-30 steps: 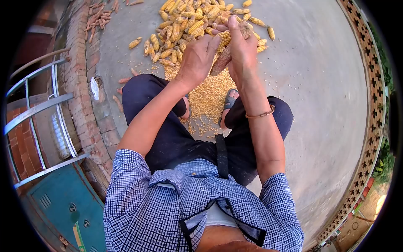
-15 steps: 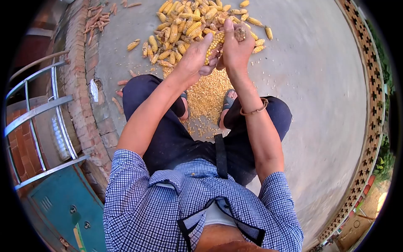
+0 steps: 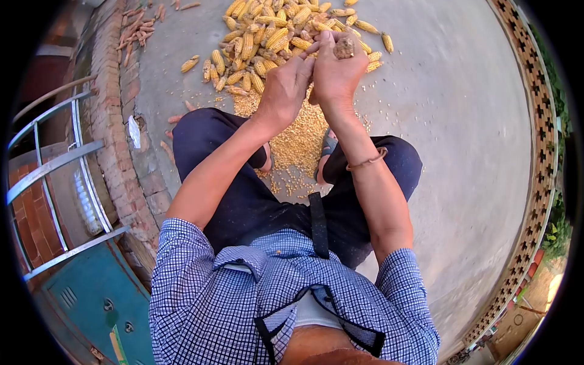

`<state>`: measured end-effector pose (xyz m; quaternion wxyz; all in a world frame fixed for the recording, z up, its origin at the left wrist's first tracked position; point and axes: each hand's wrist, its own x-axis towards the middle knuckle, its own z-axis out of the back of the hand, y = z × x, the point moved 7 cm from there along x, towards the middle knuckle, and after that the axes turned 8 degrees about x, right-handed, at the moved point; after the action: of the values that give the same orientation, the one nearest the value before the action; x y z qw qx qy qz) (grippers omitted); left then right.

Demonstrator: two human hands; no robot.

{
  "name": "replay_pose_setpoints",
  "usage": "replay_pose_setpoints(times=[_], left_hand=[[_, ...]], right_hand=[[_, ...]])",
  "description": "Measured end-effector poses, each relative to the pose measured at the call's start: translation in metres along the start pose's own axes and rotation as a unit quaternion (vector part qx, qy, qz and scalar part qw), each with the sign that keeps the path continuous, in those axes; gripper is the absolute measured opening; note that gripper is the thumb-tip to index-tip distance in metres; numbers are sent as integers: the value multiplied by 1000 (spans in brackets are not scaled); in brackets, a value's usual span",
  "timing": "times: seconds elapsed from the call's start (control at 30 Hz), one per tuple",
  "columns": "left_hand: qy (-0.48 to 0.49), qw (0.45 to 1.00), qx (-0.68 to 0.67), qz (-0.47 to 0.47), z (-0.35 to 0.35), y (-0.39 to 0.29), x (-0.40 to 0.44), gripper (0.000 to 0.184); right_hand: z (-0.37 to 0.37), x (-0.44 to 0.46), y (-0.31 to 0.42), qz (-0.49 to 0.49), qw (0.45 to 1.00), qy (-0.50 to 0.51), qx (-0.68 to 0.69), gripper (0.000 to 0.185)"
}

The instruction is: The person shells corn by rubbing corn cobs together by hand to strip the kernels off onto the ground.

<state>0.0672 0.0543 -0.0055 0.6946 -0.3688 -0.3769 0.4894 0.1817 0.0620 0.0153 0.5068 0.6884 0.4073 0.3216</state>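
My right hand [image 3: 338, 68] is closed around an ear of corn [image 3: 345, 48], whose brownish end pokes out past the thumb. Against its left side presses my left hand [image 3: 284, 88], fingers curled in on the same ear. Most of the ear is hidden by the two hands. Just beyond them lies a heap of yellow corn ears [image 3: 246, 45] on the concrete. Below the hands, loose kernels [image 3: 298, 143] are spread between my feet.
Bare reddish cobs [image 3: 137, 30] lie by the brick edging [image 3: 115, 121] at upper left. A metal frame [image 3: 58, 164] and a teal metal panel [image 3: 91, 298] stand at left. A perforated brick border [image 3: 543, 140] curves along the right.
My left hand has turned, its back now facing up, and covers the yellow kernels that showed between the hands. My right hand has shifted slightly and still grips the ear.
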Motion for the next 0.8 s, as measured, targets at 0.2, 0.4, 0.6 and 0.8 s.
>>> replay_pose_setpoints(times=[0.2,0.4,0.6,0.8], left_hand=[[107,884,-324,320,-6,2,-15,49],[204,837,-423,282,-7,18,-11,54],[106,914,-312,238,6,11,-3,49],[33,997,-37,55,14,10,5,45]], right_hand=[[0,-3,-12,151,984,-22,-97,24],[1,14,-23,-71,994,78,11,36],[0,13,-22,-143,979,110,91,41],[2,15,-15,-111,984,93,102,42]])
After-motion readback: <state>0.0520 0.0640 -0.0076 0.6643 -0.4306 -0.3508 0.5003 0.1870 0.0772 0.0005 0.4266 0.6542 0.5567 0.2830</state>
